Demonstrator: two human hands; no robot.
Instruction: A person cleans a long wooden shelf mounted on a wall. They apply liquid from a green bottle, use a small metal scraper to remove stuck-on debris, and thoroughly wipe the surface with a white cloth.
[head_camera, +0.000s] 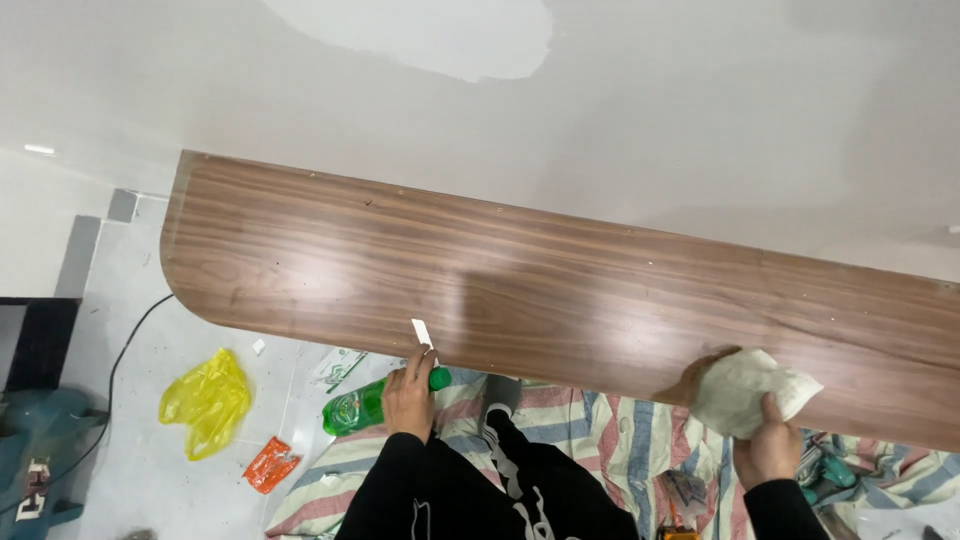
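Note:
A long brown wood-grain shelf board (520, 280) runs along the white wall, with a rounded left end. My left hand (410, 392) is at its front edge, pinching a small white strip (422, 333) that sticks up over the edge. My right hand (768, 447) grips a crumpled off-white cloth (745, 390) pressed against the board's front edge on the right. Both sleeves are black.
Below lie a green plastic bottle (365, 405), a yellow plastic bag (205, 400), an orange wrapper (270, 464), a striped sheet (610, 440) on the floor, a black cable (125, 350) and a teal power tool (35, 450) at the left.

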